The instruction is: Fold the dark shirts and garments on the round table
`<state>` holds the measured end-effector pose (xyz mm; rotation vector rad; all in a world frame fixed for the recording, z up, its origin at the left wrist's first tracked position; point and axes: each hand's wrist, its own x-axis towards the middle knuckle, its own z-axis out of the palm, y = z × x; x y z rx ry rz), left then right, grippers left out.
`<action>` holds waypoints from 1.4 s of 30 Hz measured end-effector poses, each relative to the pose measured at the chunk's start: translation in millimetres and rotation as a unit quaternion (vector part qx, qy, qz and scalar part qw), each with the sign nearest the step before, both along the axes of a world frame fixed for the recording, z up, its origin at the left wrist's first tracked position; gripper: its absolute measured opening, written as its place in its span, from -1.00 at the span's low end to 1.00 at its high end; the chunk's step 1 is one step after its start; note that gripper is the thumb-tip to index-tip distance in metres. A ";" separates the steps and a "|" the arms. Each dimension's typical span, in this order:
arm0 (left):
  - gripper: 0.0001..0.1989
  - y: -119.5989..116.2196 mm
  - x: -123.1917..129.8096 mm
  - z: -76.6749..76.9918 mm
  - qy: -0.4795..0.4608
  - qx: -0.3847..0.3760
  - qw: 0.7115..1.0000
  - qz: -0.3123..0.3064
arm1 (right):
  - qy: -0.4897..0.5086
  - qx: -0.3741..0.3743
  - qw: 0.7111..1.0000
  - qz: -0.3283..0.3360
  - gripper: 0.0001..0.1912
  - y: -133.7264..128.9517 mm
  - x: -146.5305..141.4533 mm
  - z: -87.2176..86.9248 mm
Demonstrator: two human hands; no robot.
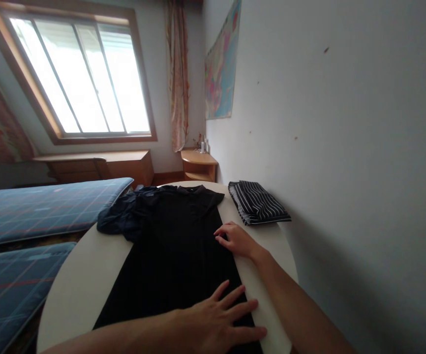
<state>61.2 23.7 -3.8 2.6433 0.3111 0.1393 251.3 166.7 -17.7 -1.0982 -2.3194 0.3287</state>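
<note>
A black short-sleeved dress (183,246) lies spread over a round white table (76,275), its collar at the far side. My left hand (220,317) reaches across its near part, palm down with fingers spread, lying over the right edge. Farther up that same edge is my right hand (237,239), its fingers bent and the thumb close to the index finger, with the tips at the cloth. They seem to pinch the fabric, though the contact is small in view. Crumpled dark navy cloth (119,216) lies at the left sleeve.
A folded black-and-white striped cloth (259,202) rests at the table's right rim, near the white wall (364,147). Blue plaid mattresses (43,206) stand on the left. Beyond are a wooden desk (124,156), a corner shelf (198,157) and a window (83,78).
</note>
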 end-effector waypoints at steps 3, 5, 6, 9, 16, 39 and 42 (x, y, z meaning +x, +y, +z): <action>-0.52 6.0 1.1 5.5 -0.023 -0.042 0.998 -0.040 | -0.007 -0.025 1.000 -0.010 -0.81 -2.4 -1.3 3.6; -0.55 23.6 -0.1 11.6 -0.058 -0.050 0.997 -0.020 | -0.009 -0.034 0.999 -0.019 -0.80 -0.8 -1.3 1.2; -0.60 35.8 -1.5 14.0 -0.069 -0.036 0.997 0.010 | -0.004 -0.037 0.999 -0.024 -0.80 1.0 -1.2 -1.2; -0.79 79.1 -8.8 13.7 -0.069 0.071 0.986 0.137 | 0.024 -0.043 0.998 -0.031 -0.79 9.7 -1.9 -9.5; -0.65 161.5 -32.0 -8.7 -0.028 0.182 0.908 0.375 | 0.013 -0.046 0.982 -0.184 -0.70 54.7 -16.2 -9.2; -0.59 189.0 -38.8 -37.7 -0.127 0.097 0.899 0.408 | 0.079 -0.073 0.895 -0.433 -0.65 221.0 -33.0 13.7; -0.62 189.5 -37.5 -35.2 -0.163 0.098 0.883 0.430 | 0.114 -0.034 0.909 -0.399 -0.70 227.4 -45.3 21.8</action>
